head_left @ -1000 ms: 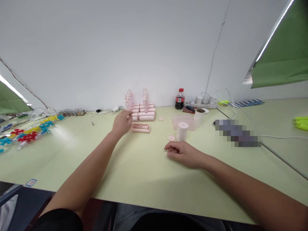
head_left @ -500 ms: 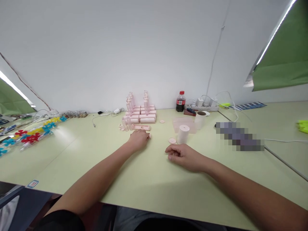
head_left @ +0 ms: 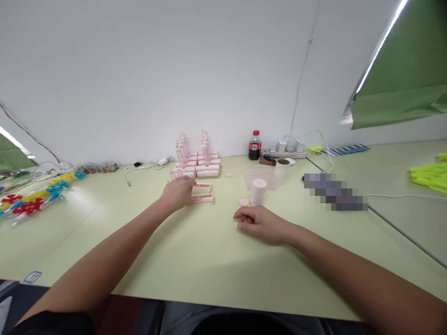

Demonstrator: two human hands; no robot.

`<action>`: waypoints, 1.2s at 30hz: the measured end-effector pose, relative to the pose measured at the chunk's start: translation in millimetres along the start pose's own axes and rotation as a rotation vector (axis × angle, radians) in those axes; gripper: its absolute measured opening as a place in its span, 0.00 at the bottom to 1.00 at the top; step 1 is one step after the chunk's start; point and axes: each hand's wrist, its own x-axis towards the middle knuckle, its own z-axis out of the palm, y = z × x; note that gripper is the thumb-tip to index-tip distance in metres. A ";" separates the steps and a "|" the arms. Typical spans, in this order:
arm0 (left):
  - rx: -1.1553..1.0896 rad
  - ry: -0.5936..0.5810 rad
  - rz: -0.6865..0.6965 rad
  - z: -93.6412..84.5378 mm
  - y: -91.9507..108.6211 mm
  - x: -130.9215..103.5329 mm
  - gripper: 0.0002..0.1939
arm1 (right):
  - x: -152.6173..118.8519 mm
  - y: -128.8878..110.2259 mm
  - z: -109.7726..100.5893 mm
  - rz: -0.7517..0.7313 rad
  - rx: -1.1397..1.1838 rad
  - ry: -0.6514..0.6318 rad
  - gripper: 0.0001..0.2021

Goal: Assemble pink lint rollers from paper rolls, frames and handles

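Observation:
My left hand [head_left: 178, 191] reaches over the left ends of two long, shallow pink trays [head_left: 201, 199], close to several short clear pink tubes [head_left: 177, 174] lying just beyond it. Its thumb is apart from the fingers, whose tips are partly hidden, and I see nothing held. My right hand [head_left: 260, 224] rests on the table with fingers loosely bent and a gap before the thumb; nothing shows in it. In front of it stand a white roll with a pink top [head_left: 259, 191] and a flat pink disc [head_left: 243, 201].
Pink cases [head_left: 208, 174] are stacked by the wall with upright clear tubes [head_left: 205, 151] on top. A cola bottle [head_left: 254, 146], a power strip [head_left: 296, 154] and a second roll [head_left: 281, 171] stand at the back. Bagged colourful pieces [head_left: 33, 204] lie left. A blurred-out item [head_left: 335, 193] lies right.
My left hand has moved left and away from the nearer pink tray, uncovering it, toward the short clear tubes. The right hand stays in place. The view has turned slightly right.

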 end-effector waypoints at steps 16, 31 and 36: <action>-0.281 0.046 -0.410 3.3 -114.8 35.2 0.28 | 0.4 1.3 0.6 0.006 0.007 -0.003 0.13; -0.214 -0.170 -0.308 34.6 -98.5 16.5 0.12 | 0.5 1.6 0.5 -0.004 -0.024 -0.007 0.14; -0.236 -0.190 -0.278 32.0 -92.5 5.8 0.12 | 1.1 3.2 0.8 -0.006 -0.023 -0.007 0.14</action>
